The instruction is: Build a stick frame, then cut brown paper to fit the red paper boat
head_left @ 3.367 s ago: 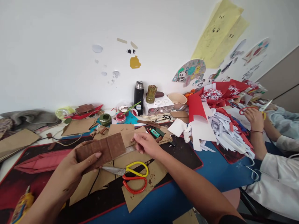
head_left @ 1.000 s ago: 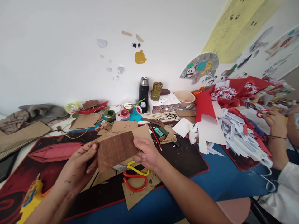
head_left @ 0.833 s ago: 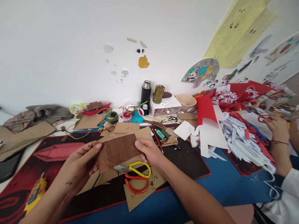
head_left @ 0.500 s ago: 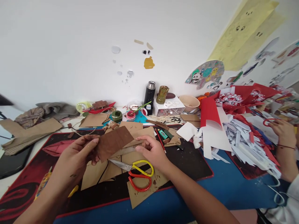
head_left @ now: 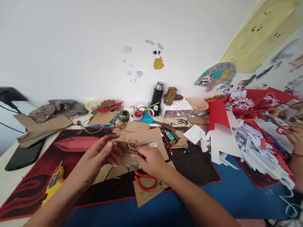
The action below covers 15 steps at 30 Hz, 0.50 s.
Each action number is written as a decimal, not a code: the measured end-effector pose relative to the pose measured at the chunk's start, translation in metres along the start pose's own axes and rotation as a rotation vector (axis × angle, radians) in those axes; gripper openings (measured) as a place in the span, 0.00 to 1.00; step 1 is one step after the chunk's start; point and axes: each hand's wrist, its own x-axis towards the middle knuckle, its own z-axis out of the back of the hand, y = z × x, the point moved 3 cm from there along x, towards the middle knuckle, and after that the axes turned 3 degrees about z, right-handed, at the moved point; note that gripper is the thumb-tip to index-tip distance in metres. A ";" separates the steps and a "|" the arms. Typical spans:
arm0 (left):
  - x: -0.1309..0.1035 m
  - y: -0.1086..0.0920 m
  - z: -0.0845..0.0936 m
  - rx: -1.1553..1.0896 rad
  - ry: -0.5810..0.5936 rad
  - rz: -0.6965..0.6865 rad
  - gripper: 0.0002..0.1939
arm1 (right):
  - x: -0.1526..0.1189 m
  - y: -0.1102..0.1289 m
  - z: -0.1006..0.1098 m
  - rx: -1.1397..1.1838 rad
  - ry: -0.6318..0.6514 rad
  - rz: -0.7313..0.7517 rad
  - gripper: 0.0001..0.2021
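Note:
A small cardboard piece (head_left: 127, 152) with black print is held up over the dark mat, its plain printed side showing. My left hand (head_left: 105, 153) pinches its left edge between thumb and fingers. At its right edge, the curled fingers of my right hand (head_left: 150, 160) grip it. Just under my right hand lie scissors (head_left: 146, 189) with one red handle loop in view; the rest is mostly hidden by the hand and the piece. Below and behind are larger cardboard sheets (head_left: 155, 135).
A yellow glue gun (head_left: 55, 183) lies at the left, near a pink folded piece (head_left: 75, 143). Paint jars (head_left: 124, 115), a black flask (head_left: 157, 94) and a bowl (head_left: 197, 105) line the wall. White paper strips (head_left: 253, 151) and another person's hand (head_left: 293, 135) are at the right.
The piece has turned from its brown painted face to its printed cardboard face. My right hand has closed on its right edge, covering the yellow scissor handle. The view has shifted left.

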 end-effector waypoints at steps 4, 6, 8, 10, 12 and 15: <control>0.015 -0.015 0.062 0.482 -0.143 -0.189 0.43 | -0.001 -0.015 0.012 0.289 -0.180 -0.243 0.28; 0.029 -0.014 0.099 0.894 -0.219 -0.269 0.44 | -0.003 -0.022 0.020 0.442 -0.238 -0.329 0.29; 0.044 -0.005 0.129 1.208 -0.249 -0.354 0.50 | -0.006 -0.030 0.028 0.513 -0.301 -0.379 0.32; 0.059 0.012 0.151 1.409 -0.183 -0.367 0.48 | -0.012 -0.037 0.033 0.537 -0.359 -0.410 0.33; 0.070 0.028 0.165 1.513 -0.149 -0.389 0.45 | -0.018 -0.042 0.036 0.552 -0.403 -0.429 0.33; 0.080 0.040 0.173 1.569 -0.164 -0.429 0.38 | -0.026 -0.046 0.037 0.574 -0.431 -0.446 0.33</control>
